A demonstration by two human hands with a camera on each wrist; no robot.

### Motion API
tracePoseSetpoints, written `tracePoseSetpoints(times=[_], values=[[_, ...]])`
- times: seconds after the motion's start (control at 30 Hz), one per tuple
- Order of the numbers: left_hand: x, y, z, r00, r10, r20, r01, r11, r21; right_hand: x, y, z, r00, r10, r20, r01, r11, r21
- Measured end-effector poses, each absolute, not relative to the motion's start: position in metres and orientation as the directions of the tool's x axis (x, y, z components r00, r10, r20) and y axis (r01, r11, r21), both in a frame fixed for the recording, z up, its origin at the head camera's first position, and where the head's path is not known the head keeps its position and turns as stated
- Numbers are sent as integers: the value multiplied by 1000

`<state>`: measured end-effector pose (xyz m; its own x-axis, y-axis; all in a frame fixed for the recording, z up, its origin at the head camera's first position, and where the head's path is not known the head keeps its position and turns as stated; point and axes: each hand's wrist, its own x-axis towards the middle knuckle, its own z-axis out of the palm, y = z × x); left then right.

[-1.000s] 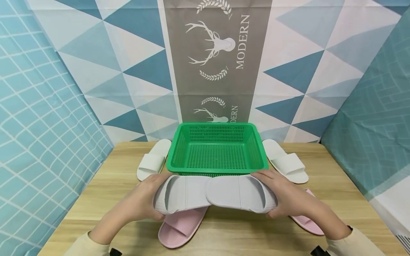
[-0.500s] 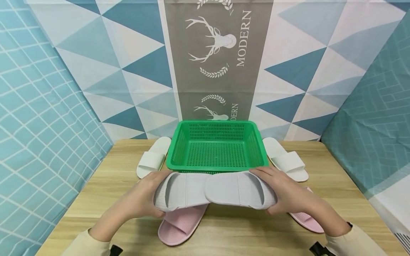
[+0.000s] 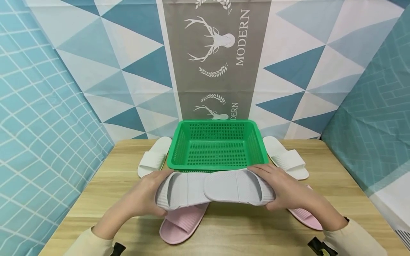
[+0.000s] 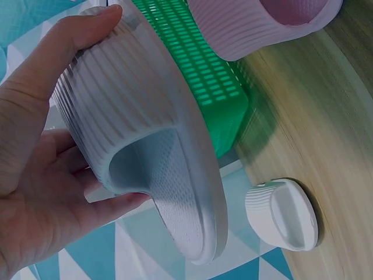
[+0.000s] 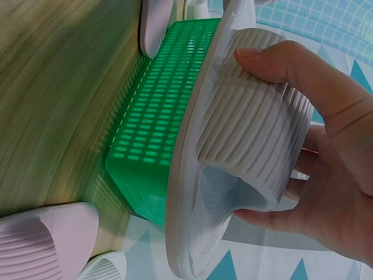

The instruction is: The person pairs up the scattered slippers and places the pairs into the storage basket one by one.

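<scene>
My left hand [image 3: 150,195] grips a light grey slipper [image 3: 185,190] round its ribbed strap, the thumb lying on the strap in the left wrist view. Its twin, another grey slipper [image 3: 235,186], is held the same way by my right hand [image 3: 280,186]. Both are raised off the table in front of the green basket [image 3: 217,167], lying across the head view with their ends overlapping in the middle. The right slipper's end covers part of the left one's. Below them, a pink slipper [image 3: 182,224] is partly hidden, and the right forearm covers part of another pink slipper [image 3: 308,218].
The perforated basket stands at the back of the wooden table [image 3: 224,234] with nothing inside. A white slipper [image 3: 152,160] lies at its left, another white slipper [image 3: 289,160] at its right. Patterned cloths [image 3: 291,53] hang behind and at both sides.
Both hands keep their hold on the grey slippers. The right slipper has risen slightly in the head view and tilts a little more; the head view has shifted slightly.
</scene>
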<state>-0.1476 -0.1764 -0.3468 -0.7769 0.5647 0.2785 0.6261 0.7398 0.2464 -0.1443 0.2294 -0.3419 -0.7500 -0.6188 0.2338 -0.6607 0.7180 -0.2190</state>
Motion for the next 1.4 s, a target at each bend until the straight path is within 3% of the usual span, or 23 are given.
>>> tracePoseSetpoints(times=[0.4,1.4], values=[[-152,-171,-343,-793,576,201,610,748,262,-146,232,-340,-758,-621,200,-652,723,-228],[-154,-167,-340,-789,599,138,612,743,271,-146,232,-340,-767,-626,140,-640,733,-231]])
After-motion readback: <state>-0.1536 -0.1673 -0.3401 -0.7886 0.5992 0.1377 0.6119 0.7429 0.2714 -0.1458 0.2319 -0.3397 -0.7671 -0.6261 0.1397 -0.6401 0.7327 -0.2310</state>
